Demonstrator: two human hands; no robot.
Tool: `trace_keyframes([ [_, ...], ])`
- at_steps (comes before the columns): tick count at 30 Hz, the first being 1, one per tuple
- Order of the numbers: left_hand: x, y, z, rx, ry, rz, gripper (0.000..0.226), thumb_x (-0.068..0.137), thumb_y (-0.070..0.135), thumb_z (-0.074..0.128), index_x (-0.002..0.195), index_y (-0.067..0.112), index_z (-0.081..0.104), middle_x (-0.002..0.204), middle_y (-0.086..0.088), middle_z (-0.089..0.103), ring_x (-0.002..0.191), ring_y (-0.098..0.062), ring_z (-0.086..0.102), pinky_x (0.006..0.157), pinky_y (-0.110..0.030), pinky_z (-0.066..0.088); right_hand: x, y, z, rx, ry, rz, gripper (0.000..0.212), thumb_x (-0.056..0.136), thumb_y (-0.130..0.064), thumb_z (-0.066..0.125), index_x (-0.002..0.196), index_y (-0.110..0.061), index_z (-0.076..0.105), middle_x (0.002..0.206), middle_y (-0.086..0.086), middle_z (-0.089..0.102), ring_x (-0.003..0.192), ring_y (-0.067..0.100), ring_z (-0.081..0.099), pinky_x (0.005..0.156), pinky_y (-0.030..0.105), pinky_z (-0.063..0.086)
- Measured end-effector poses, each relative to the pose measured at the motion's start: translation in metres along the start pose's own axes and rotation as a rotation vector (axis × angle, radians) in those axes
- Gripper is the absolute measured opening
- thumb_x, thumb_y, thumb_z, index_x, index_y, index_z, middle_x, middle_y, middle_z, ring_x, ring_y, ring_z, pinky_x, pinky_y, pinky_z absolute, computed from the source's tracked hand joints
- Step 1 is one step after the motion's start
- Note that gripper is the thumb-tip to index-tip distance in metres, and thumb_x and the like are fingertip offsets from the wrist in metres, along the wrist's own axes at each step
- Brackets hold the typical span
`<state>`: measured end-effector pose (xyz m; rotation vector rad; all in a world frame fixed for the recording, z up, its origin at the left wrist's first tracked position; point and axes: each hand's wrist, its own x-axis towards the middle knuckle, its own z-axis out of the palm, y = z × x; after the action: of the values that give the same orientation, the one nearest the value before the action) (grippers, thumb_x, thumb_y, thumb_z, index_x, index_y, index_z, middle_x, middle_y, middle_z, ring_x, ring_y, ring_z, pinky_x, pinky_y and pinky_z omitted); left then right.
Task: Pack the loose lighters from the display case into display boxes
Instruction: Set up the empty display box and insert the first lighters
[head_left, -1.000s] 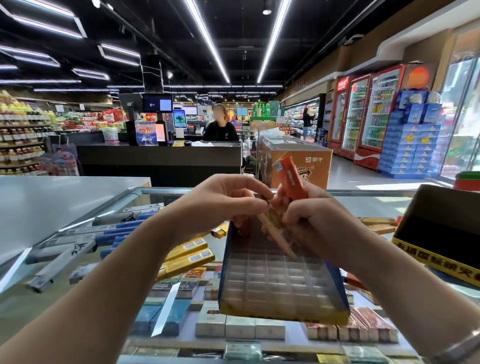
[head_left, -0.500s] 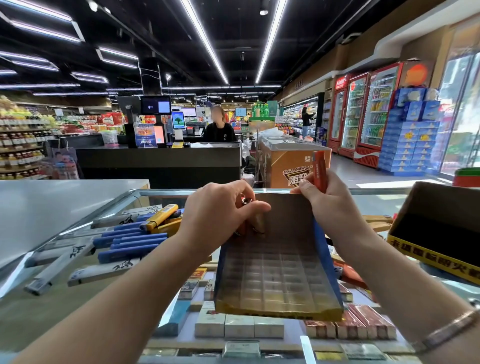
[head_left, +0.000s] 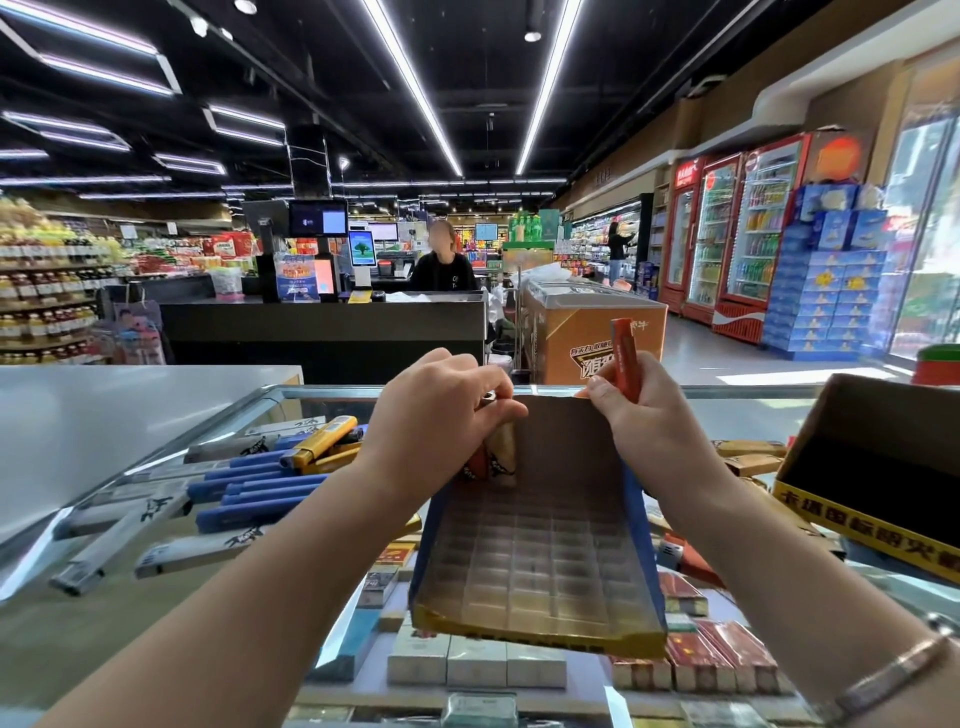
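Left hand gripped two lighters in the display box at 11 o'clock; right hand pinched an orange lighter against the rim. I judged: seat each upright, one per cell.

We find the open display box standing in the middle of the glass table, its gridded tray bare across the near and right cells, so a hand could come down there. The far left corner is taken by the left hand and the lighters it holds. The right hand, gripping a red lighter, blocks the far right wall of the box. To the left, loose blue and grey lighters crowd the glass (a yellow one lies on top). At right a second, dark box stands in the way, with a narrow gap between the boxes.
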<state>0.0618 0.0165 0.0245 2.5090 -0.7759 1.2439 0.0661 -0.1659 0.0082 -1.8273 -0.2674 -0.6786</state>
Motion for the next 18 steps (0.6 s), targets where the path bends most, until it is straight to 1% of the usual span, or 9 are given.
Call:
trace_keyframes([
  [4,0.0014,0.0012,0.0008,0.011,-0.008,-0.006,0.024,0.083,0.042,0.061,0.087,0.021,0.069,0.068,0.011,0.051,0.070,-0.007,0.043,0.062,-0.021,0.034,-0.0002,0.0007,0.0012,0.024,-0.022,-0.026,0.017,0.094,-0.018,0.051,0.079,-0.023,0.046,0.068,-0.002,0.046,0.052,0.000,0.044,0.048,0.008,0.036],
  [6,0.0011,0.0008,0.0019,-0.002,-0.019,-0.033,0.024,0.083,0.043,0.061,0.088,0.021,0.069,0.070,0.009,0.056,0.072,-0.007,0.045,0.062,-0.020,0.034,-0.0002,0.0008,0.0013,0.022,-0.025,-0.033,0.017,0.095,-0.018,0.051,0.079,-0.023,0.046,0.068,-0.002,0.045,0.052,0.001,0.043,0.048,0.007,0.035],
  [8,-0.0001,0.0008,0.0047,0.009,-0.052,-0.046,0.025,0.085,0.043,0.059,0.092,0.021,0.069,0.075,0.006,0.061,0.075,-0.006,0.046,0.065,-0.019,0.036,-0.0002,0.0007,0.0017,0.015,-0.023,-0.039,0.018,0.095,-0.018,0.051,0.078,-0.023,0.046,0.068,-0.003,0.044,0.052,0.002,0.043,0.048,0.007,0.035],
  [10,-0.0012,0.0015,0.0064,0.019,-0.069,-0.053,0.027,0.086,0.043,0.058,0.095,0.020,0.069,0.080,0.005,0.063,0.080,-0.008,0.046,0.067,-0.021,0.039,-0.0003,0.0008,0.0018,0.004,-0.024,-0.041,0.018,0.095,-0.019,0.051,0.078,-0.023,0.045,0.069,-0.003,0.044,0.052,0.001,0.043,0.048,0.006,0.035],
  [13,-0.0023,0.0002,0.0056,0.014,-0.070,-0.071,0.026,0.085,0.039,0.060,0.099,0.020,0.070,0.093,0.002,0.060,0.092,-0.012,0.046,0.074,-0.023,0.041,-0.0005,0.0002,0.0012,0.001,-0.034,-0.051,0.018,0.095,-0.017,0.050,0.079,-0.023,0.045,0.068,-0.003,0.044,0.049,-0.006,0.043,0.048,0.006,0.035],
  [15,-0.0041,-0.0035,0.0035,-0.086,-0.104,-0.112,0.024,0.086,0.031,0.062,0.105,0.020,0.070,0.105,0.003,0.057,0.100,-0.012,0.047,0.080,-0.024,0.041,-0.0008,-0.0005,0.0004,0.012,-0.046,-0.051,0.017,0.095,-0.016,0.050,0.080,-0.022,0.046,0.067,-0.002,0.044,0.049,-0.006,0.043,0.047,0.006,0.034],
  [17,-0.0074,-0.0063,0.0012,-0.233,-0.165,-0.151,0.027,0.087,0.020,0.062,0.113,0.022,0.066,0.109,0.007,0.058,0.099,-0.010,0.053,0.084,-0.025,0.046,-0.0012,-0.0014,0.0002,0.017,-0.059,-0.038,0.014,0.095,-0.017,0.050,0.081,-0.021,0.049,0.068,-0.001,0.046,0.053,-0.001,0.045,0.048,0.007,0.035],
  [18,-0.0086,-0.0071,0.0007,-0.267,-0.180,-0.166,0.030,0.086,0.015,0.062,0.116,0.023,0.063,0.109,0.008,0.060,0.098,-0.009,0.055,0.084,-0.025,0.048,-0.0013,-0.0023,-0.0001,0.016,-0.055,-0.039,0.013,0.095,-0.018,0.050,0.082,-0.020,0.051,0.069,-0.001,0.048,0.055,0.002,0.044,0.048,0.007,0.035],
])
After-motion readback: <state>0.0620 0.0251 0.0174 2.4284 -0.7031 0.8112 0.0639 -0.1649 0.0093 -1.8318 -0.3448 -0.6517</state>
